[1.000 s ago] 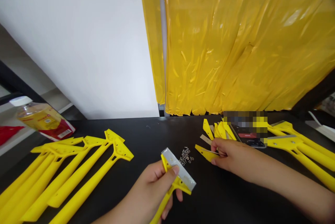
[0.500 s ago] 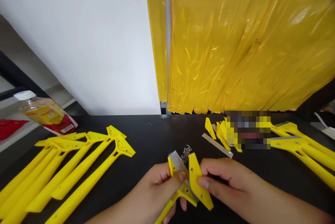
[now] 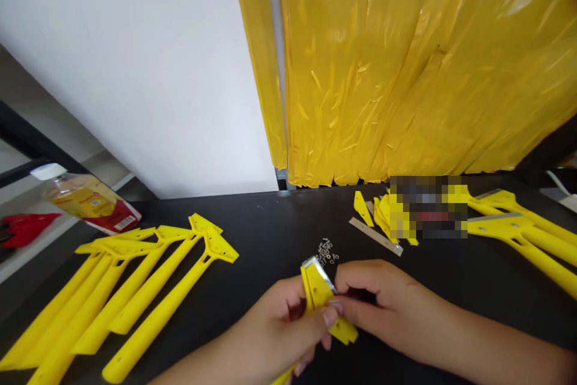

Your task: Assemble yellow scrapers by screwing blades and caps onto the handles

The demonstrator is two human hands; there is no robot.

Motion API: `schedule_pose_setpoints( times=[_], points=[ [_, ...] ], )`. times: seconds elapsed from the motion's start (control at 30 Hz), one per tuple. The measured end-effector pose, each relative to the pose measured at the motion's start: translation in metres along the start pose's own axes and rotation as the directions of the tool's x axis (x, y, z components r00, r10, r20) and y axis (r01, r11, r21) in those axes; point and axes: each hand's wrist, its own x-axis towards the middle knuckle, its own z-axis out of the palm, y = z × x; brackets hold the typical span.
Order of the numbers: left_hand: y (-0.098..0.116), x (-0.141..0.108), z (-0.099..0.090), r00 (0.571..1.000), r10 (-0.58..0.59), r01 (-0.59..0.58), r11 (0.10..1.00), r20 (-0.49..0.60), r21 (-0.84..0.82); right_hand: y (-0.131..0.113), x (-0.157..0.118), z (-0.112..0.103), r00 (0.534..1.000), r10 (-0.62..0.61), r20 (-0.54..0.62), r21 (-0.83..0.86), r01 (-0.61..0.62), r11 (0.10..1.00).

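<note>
Yellow plastic at lower centre: found a cover plate (image 3: 320, 287) lying over the head of a scraper (image 3: 307, 289), with a metal edge (image 3: 323, 272) showing at its upper right. Saw both hands together there, left hand (image 3: 295, 322) clamped on the scraper, right hand (image 3: 376, 295) pinching the plate's right side. Read the plate's long axis as slanting from upper left to lower right, between the hands and touched by each. Logged screws (image 3: 325, 251) just above on the worktop (image 3: 279, 223), handles (image 3: 157, 310) at left.
</note>
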Motion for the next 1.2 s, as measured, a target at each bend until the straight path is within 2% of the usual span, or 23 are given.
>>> schedule_pose_setpoints(
  times=[0.2,0.4,0.5,0.63,0.83,0.93,1.07,1.13,1.2],
  points=[
    [0.001,0.000,0.001,0.998,-0.057,0.057,0.996,0.004,0.076,0.001,0.001,0.002,0.997,0.075,0.022,0.072,-0.076,0.994],
    [0.003,-0.002,0.000,0.998,-0.049,0.047,0.996,0.024,0.071,0.006,-0.001,0.002,0.995,0.094,0.033,0.067,-0.096,0.993],
    [0.004,-0.001,-0.004,0.999,-0.054,0.054,0.998,-0.001,0.017,0.007,-0.002,0.001,0.996,0.083,0.016,0.041,-0.083,0.996],
    [0.003,0.003,-0.007,1.000,-0.006,0.005,0.998,-0.017,-0.066,0.005,-0.002,0.000,0.997,0.080,-0.021,0.002,-0.080,0.997],
    [0.001,0.002,-0.010,0.999,0.013,-0.015,0.997,-0.031,-0.070,0.002,-0.002,-0.002,0.996,0.070,-0.050,-0.002,-0.070,0.998],
    [0.010,-0.004,-0.016,0.996,0.055,-0.060,0.995,-0.072,-0.081,0.003,-0.006,-0.003,0.997,0.015,-0.079,-0.032,-0.018,0.999],
    [0.023,-0.011,-0.024,0.971,0.169,-0.190,0.975,-0.171,-0.114,0.002,-0.010,-0.004,0.997,-0.048,-0.062,-0.041,0.045,0.998],
    [0.025,-0.013,-0.024,0.957,0.191,-0.206,0.977,-0.216,-0.049,0.000,-0.010,-0.003,0.997,-0.072,-0.030,-0.026,0.071,0.997],
    [0.025,-0.015,-0.020,0.943,0.208,-0.187,0.977,-0.258,0.105,-0.003,-0.012,-0.002,0.998,-0.067,0.008,0.012,0.067,0.998]
  ],
)
